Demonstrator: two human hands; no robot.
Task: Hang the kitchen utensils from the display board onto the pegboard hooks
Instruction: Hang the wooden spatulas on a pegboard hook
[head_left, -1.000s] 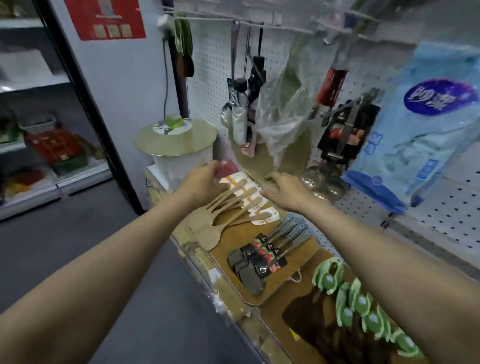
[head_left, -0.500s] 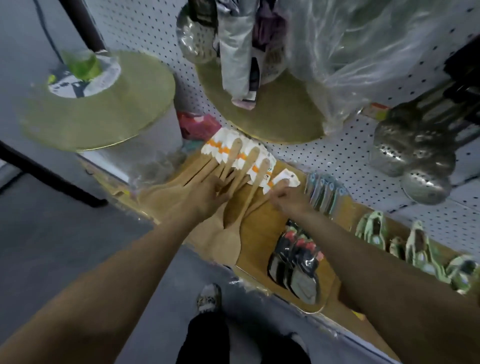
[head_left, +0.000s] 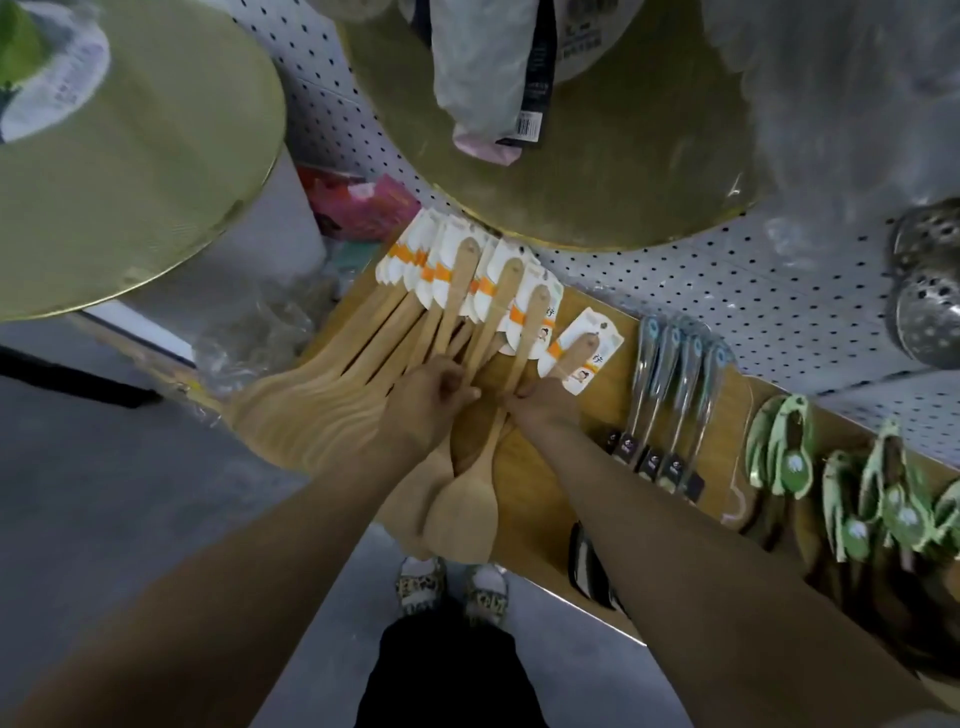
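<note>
Reaching down and forward, both bare forearms converge over the fanned wooden spatulas (head_left: 452, 332) lying on the wooden display board (head_left: 613, 395). The left hand (head_left: 426, 405) shows its back to the camera, fingers curled in a closed grip around the handles of the middle spatulas. The right hand (head_left: 540, 400) sits just beside it, knuckles nearly touching, its fingertips pinching the handle of one spatula whose tagged end points away from the grip toward the pegboard (head_left: 779, 291). White and orange paper tags (head_left: 431, 265) lie beyond both grips, at the far ends of the handles; the broad blades spread nearer the person, under the left wrist. Right of the right grip, well apart from it, a row of metal-handled utensils (head_left: 670, 374) lies on the same board, and farther right are green packaged tools (head_left: 784, 447). A round gold board (head_left: 597, 171) hangs above the tags.
</note>
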